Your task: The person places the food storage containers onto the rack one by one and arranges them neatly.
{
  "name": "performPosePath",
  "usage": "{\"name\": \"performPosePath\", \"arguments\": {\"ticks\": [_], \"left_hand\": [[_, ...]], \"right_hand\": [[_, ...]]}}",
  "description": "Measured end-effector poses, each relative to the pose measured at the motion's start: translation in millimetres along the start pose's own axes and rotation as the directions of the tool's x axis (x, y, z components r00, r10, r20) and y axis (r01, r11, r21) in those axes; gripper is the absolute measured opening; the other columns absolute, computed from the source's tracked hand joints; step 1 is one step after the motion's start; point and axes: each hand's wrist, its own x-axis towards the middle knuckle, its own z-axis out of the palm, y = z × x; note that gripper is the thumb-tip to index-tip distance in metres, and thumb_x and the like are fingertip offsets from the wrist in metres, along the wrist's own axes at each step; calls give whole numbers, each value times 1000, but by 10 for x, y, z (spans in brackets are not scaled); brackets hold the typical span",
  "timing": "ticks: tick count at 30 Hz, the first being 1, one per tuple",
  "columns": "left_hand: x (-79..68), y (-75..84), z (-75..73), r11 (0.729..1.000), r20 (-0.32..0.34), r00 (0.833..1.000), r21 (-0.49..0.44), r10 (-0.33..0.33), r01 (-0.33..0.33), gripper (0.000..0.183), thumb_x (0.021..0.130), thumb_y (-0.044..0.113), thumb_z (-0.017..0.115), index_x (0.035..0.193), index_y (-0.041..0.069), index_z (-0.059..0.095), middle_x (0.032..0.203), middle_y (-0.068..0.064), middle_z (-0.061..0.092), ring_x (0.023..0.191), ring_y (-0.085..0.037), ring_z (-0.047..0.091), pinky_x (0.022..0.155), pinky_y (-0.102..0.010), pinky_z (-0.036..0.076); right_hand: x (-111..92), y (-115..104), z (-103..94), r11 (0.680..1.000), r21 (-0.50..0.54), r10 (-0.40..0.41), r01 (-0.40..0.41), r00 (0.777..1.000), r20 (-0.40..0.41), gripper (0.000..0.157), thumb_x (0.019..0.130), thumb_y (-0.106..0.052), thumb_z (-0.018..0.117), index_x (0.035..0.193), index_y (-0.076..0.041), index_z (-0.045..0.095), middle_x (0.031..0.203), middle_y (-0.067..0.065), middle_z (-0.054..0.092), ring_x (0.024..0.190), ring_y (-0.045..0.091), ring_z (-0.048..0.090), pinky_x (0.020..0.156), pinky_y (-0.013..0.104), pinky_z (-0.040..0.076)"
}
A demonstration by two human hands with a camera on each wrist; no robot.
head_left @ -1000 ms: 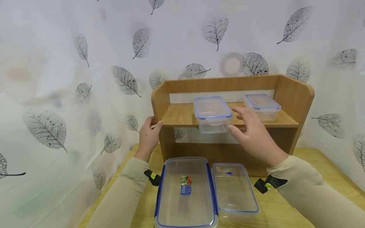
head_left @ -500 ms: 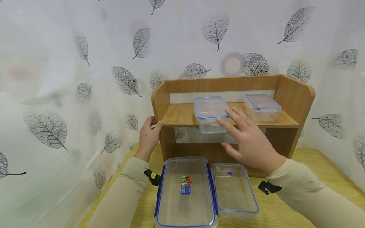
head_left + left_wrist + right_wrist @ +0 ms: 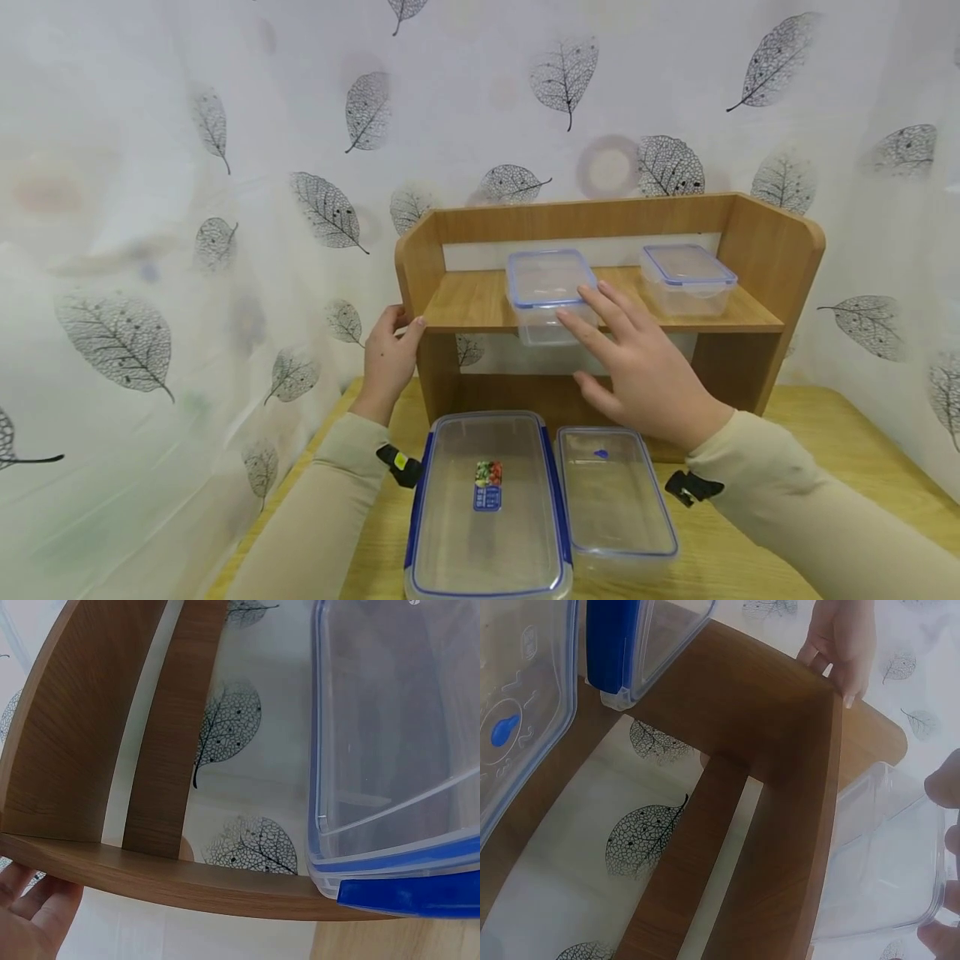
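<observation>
- Left hand (image 3: 390,358): grips the left side panel (image 3: 422,271) of the wooden shelf unit (image 3: 471,307) — thumb on the panel's front edge, fingers curled behind it.
- Right hand (image 3: 645,375): fingers extended and spread, not wrapped round anything. Fingertips are at the front right corner of the overhanging container (image 3: 549,275); can't tell if they press on it or just sit beside it.
- Overhanging container: clear plastic, blue-edged lid on, upright on the upper board, left of its middle — front end sticks out past the board's front edge.
- Second small container (image 3: 688,265): same type, lid on, same board near the right side panel (image 3: 772,267), well inside the ends of the unit, apart from the first.
- Large storage box (image 3: 517,546): on the wood-grain table (image 3: 731,542) in front of the unit; dark blue side clips, food label (image 3: 487,486) on the lid.
- Rectangular container (image 3: 617,504): just right of the large box, thin blue lid edge, blue vent plug (image 3: 602,454).
- Black wrist mounts (image 3: 400,465) at both tan cuffs.
- Backdrop (image 3: 480,108): pale leaf-print sheet.
</observation>
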Motion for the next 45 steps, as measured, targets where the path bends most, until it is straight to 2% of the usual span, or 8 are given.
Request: {"name": "performPosePath", "arguments": {"ticks": [9, 20, 25, 33, 45], "left_hand": [[13, 0, 1, 1000, -3, 1000, 5, 11, -11, 43, 103, 39, 57, 137, 13, 56, 136, -15, 59, 121, -37, 60, 97, -52, 52], [-2, -8, -4, 1000, -1, 1000, 2, 5, -5, 44, 103, 41, 55, 138, 14, 56, 136, -12, 59, 124, -34, 57, 100, -51, 51], [1, -15, 1, 1000, -4, 1000, 12, -13, 13, 44, 103, 42, 55, 138, 16, 56, 136, -11, 59, 123, -33, 58, 100, -51, 51], [-4, 4, -1, 1000, 1, 1000, 11, 0, 0, 43, 103, 39, 56, 138, 13, 56, 136, -14, 59, 122, -36, 58, 99, -52, 51], [-14, 13, -13, 1000, 11, 1000, -5, 2, -1, 42, 103, 39, 56, 137, 14, 56, 136, -13, 59, 122, -36, 58, 100, -52, 51]], "right_hand": [[89, 44, 94, 1000, -6, 16, -16, 1000, 2, 74, 86, -31, 70, 152, -10, 46, 159, 22, 32, 149, 43, 22, 116, 63, 26], [200, 56, 212, 998, -21, 66, -64, 996, 59, 76, 85, -29, 75, 153, -11, 45, 161, 22, 28, 148, 44, 22, 115, 61, 30], [228, 59, 252, 996, -17, 92, -91, 993, 79, 76, 87, -28, 75, 155, -12, 43, 163, 20, 26, 149, 43, 20, 116, 61, 29], [266, 98, 280, 993, -16, 120, -119, 988, 100, 73, 89, -27, 72, 154, -11, 43, 162, 21, 28, 149, 43, 20, 114, 62, 32], [311, 162, 323, 991, -24, 131, -129, 983, 131, 72, 91, -28, 71, 155, -11, 42, 162, 21, 27, 149, 43, 20, 115, 60, 30]]}}
